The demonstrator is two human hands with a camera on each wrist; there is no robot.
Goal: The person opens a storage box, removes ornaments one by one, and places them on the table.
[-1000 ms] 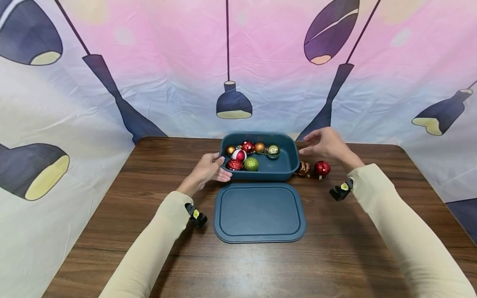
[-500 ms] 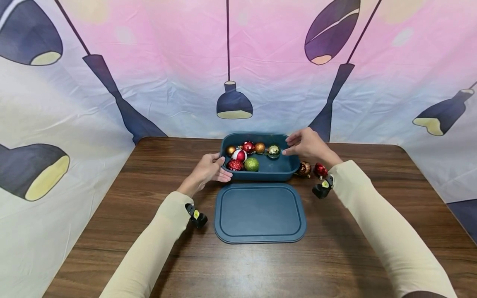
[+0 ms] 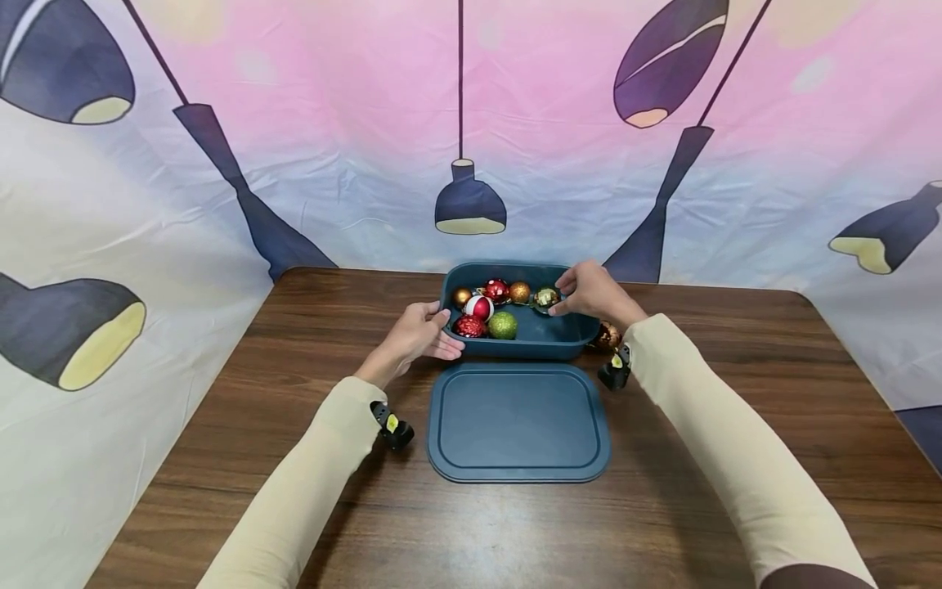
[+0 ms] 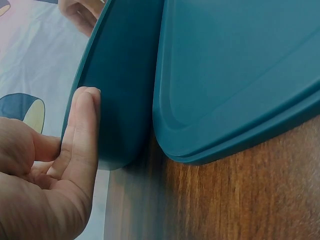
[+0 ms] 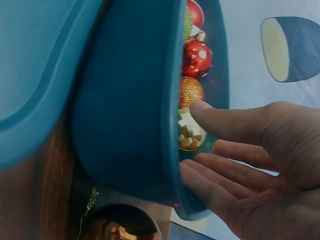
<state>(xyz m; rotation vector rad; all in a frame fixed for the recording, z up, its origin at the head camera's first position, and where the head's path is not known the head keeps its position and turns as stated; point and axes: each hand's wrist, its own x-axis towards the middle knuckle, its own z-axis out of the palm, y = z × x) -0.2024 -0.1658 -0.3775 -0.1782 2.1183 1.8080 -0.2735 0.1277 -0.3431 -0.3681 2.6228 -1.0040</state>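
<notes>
A dark teal storage box [image 3: 526,349] stands near the table's back edge, with several Christmas baubles inside. My left hand [image 3: 418,334] holds its left end, thumb at the rim and straight fingers along the outer wall. Over the box's right end reaches my right hand [image 3: 598,293]. Its thumb and fingers are spread beside a shiny gold bauble [image 5: 191,132]; the right wrist view shows the thumb overlapping it and no firm grip. Left of that lie an orange-gold bauble [image 3: 519,293], a dotted red one [image 3: 496,290], a red-and-white one [image 3: 479,307] and a glittery green one [image 3: 503,325].
The flat teal lid [image 3: 518,425] lies on the wooden table [image 3: 294,523] just in front of the box. A bronze bauble [image 3: 607,336] rests by the box's right end, partly behind my right wrist. A printed cloth [image 3: 368,196] hangs behind the table.
My right hand has moved left from beyond the box's right end to the gold bauble, lowering into the box. My right wrist now hides the red bauble on the table. My left hand keeps its place.
</notes>
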